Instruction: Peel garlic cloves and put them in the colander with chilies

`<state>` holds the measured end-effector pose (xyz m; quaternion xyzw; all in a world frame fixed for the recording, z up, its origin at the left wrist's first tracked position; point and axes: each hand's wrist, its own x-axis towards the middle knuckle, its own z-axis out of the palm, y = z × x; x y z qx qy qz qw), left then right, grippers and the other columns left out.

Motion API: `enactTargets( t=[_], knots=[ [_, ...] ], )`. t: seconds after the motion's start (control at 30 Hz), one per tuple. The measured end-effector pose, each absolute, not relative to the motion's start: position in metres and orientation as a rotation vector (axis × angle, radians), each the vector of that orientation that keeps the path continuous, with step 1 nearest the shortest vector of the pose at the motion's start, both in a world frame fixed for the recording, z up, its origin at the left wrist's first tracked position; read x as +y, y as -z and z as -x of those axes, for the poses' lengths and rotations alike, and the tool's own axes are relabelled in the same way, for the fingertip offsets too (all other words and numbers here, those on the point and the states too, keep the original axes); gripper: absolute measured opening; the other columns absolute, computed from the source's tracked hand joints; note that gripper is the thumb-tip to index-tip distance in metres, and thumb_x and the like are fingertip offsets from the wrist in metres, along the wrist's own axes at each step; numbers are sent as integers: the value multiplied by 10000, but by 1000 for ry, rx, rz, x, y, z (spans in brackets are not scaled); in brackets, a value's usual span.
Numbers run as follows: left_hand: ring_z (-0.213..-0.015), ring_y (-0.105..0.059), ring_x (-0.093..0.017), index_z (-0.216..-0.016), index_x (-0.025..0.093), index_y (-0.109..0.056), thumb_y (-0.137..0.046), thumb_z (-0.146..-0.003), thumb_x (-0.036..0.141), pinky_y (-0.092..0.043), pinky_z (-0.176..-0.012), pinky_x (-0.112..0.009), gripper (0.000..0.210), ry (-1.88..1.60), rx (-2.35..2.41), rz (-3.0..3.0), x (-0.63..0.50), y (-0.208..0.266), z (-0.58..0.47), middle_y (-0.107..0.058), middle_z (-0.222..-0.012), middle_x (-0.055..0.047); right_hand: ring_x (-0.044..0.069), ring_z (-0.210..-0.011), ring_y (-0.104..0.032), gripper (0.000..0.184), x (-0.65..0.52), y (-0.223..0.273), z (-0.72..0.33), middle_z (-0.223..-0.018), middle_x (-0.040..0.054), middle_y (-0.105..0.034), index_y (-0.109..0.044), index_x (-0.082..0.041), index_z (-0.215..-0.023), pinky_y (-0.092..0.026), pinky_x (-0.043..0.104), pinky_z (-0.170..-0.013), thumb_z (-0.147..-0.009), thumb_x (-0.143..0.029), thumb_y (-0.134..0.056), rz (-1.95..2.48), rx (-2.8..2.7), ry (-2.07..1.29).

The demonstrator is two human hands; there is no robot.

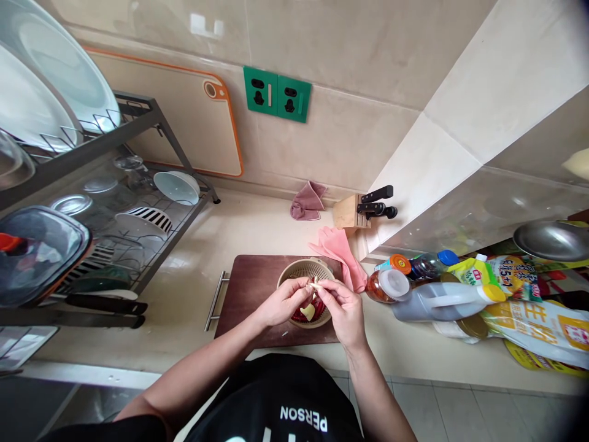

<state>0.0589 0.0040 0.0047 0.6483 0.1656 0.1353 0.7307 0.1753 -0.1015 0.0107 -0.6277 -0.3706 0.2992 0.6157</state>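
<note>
The light is soft and fairly bright. White glare shows on the tiled wall (340,55). Toward the edges, shapes look stretched; the right corners become dark and blurred.

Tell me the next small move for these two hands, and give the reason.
Probably a gentle tug to part the small pale piece: the left hand and right hand pinch it together, and the round beige ribbed plastic basket sits beneath them, where it could catch any bits, with a pale-yellow curved piece inside.
</note>
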Motion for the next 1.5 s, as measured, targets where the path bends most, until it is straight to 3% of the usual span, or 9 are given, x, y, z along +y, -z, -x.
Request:
enactTargets(
  t=[0.33, 0.7, 0.8, 0.9, 1.1, 1.5],
  knots=[
    [-502, -255, -71, -622, 171, -363, -417, -876, 435, -228, -480, -210, 370, -294, 345, -1316, 3, 1, -61, -333, -551, 58, 191, -825, -639, 137, -102, -23, -175, -888, 50, -670, -709, -232, -889, -535, 315, -748, -843, -194, -585, 1534, -1125, -464],
    [-457, -192, -55, -561, 177, -337, -455, -792, 266, -188, -447, -198, 274, -398, 400, -1106, -4, 4, -66, -281, -489, 82, 185, -859, -632, 201, -101, -23, -167, -914, 63, -669, -696, -222, -958, -528, 315, -779, -864, -150, -534, 1575, -1265, -242],
    [-457, -193, -57, -547, 180, -330, -447, -766, 238, -183, -442, -198, 254, -426, 434, -1128, -4, 2, -66, -277, -483, 82, 190, -867, -635, 167, -100, -21, -165, -915, 64, -671, -702, -214, -933, -527, 314, -784, -847, -174, -565, 1563, -1163, -328],
    [-455, -221, -58, -535, 172, -358, -436, -762, 218, -200, -445, -198, 244, -434, 452, -1188, -4, -1, -65, -312, -481, 73, 163, -747, -639, 126, -99, -16, -163, -870, 49, -680, -707, -201, -898, -539, 290, -698, -812, -242, -625, 1505, -886, -608],
    [-462, -289, -59, -568, 141, -472, -446, -814, 250, -236, -468, -192, 269, -358, 415, -1277, -2, -7, -61, -399, -506, 54, 88, -594, -585, 246, -94, -4, -167, -745, 10, -677, -714, -180, -801, -493, 184, -528, -603, -293, -806, 1113, -209, -1207],
    [-512, -349, -76, -623, 151, -444, -437, -827, 290, -292, -493, -192, 247, -339, 447, -1292, 0, -2, -60, -428, -568, 39, 111, -667, -581, 142, -100, -7, -167, -792, 9, -662, -678, -187, -893, -487, 235, -642, -785, -279, -673, 1307, -642, -908]
  ],
)
